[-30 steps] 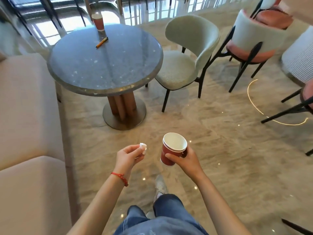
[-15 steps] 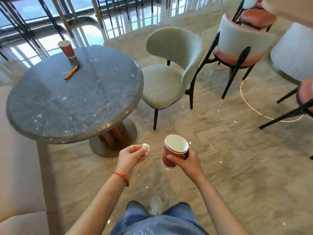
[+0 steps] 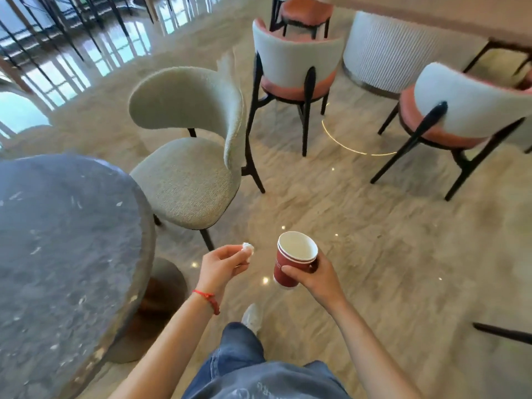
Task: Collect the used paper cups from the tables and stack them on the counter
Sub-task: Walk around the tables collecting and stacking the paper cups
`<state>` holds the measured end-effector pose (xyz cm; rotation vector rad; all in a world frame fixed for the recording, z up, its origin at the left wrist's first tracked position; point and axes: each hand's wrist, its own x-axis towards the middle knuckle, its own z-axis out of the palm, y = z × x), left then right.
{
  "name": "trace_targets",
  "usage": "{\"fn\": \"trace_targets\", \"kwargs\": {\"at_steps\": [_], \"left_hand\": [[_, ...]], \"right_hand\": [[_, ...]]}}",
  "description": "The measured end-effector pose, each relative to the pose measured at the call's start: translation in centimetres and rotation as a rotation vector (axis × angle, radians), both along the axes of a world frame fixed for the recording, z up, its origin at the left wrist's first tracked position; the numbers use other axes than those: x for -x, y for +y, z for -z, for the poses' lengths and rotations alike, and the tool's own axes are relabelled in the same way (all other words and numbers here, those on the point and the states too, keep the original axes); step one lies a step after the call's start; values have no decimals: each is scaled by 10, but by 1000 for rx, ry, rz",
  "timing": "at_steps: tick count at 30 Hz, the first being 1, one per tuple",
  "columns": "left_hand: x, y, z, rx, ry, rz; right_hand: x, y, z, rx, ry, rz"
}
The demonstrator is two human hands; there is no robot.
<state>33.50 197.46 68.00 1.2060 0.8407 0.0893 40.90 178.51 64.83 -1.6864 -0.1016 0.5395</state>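
Observation:
My right hand (image 3: 312, 276) grips a red paper cup (image 3: 290, 262) with a white inside; a second rim line shows, so it looks like two cups nested together. The cup is upright and held over the floor in front of me. My left hand (image 3: 221, 264) pinches a small crumpled white tissue (image 3: 248, 249) between thumb and fingers, just left of the cup. The round dark stone table (image 3: 66, 254) fills the left side; the part of its top in view carries no cup.
A light green upholstered chair (image 3: 187, 156) stands beside the table, straight ahead. Two white-and-pink chairs (image 3: 296, 67) (image 3: 466, 110) with black legs stand farther right, near a ribbed white pedestal (image 3: 397, 53). Marble floor lies open ahead and to the right.
The view has swung right and moved forward: the table slid to the left edge, and its far cup and pen left the frame. Both hands keep their holds.

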Motion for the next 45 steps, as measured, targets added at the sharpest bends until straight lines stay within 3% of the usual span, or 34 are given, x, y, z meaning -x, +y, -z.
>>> {"fn": "trace_targets", "kwargs": {"at_steps": [10,19,32,45], "left_hand": [[-162,25,0,-27,50,261],[-308,-11,-24,0,30,356],[-505,-63,-30,21,52,259],[-692,-16,-15,26,47,211]], "right_hand": [[-98,10,-4,17,40,290],[-231,-24,-48,2,14,433],[-455,-80,-51,36,22,294],[-651,-32,-35,56,35,258]]}}
